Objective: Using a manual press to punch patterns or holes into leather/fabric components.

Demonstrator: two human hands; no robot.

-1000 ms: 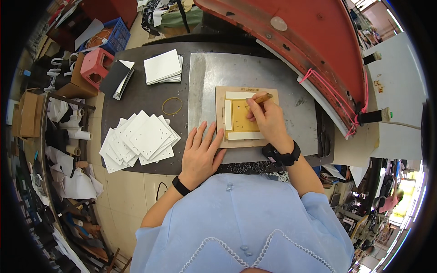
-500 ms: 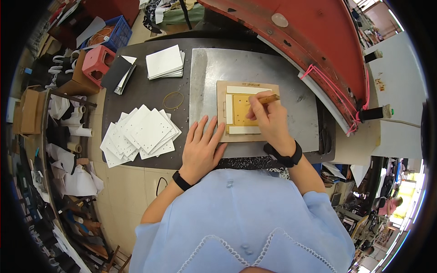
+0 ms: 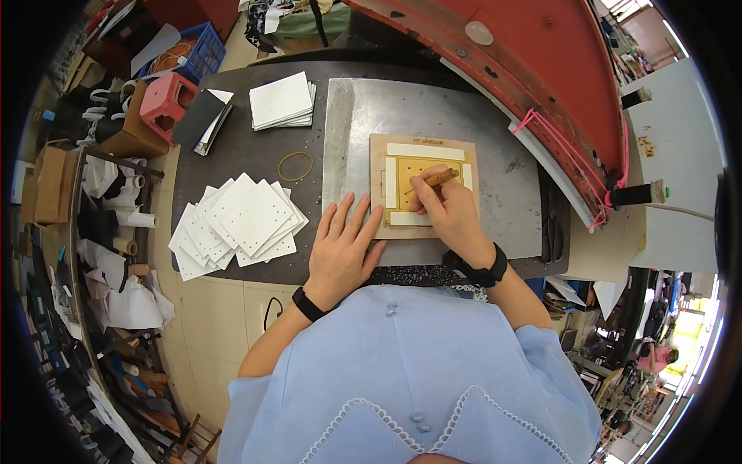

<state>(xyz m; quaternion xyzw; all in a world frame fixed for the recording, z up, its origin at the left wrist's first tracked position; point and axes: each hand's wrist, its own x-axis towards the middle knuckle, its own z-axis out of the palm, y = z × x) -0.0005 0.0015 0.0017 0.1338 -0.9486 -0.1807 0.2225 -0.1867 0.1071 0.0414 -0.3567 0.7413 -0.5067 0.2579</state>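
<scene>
A tan board (image 3: 473,213) lies on a grey metal plate (image 3: 352,116). Set on the board is a yellow template (image 3: 413,165) with small holes, bordered by white strips (image 3: 417,150). My right hand (image 3: 456,219) is closed around a wooden-handled tool (image 3: 444,177), its handle slanting up to the right. The fingertips are over the template's lower half; the tool's thin tip is barely visible there. My left hand (image 3: 340,251) rests flat with fingers spread, fingertips by the board's left edge, and holds nothing.
Left on the dark table are fanned white cards with holes (image 3: 251,216), a white stack (image 3: 280,100), a rubber band (image 3: 295,166) and a dark folder (image 3: 202,120). A red machine frame (image 3: 525,69) overhangs the right side. Thread spools (image 3: 638,193) stand beyond it.
My right hand has moved a little left and nearer over the template with the wooden-handled tool. The left hand stays at the board's edge.
</scene>
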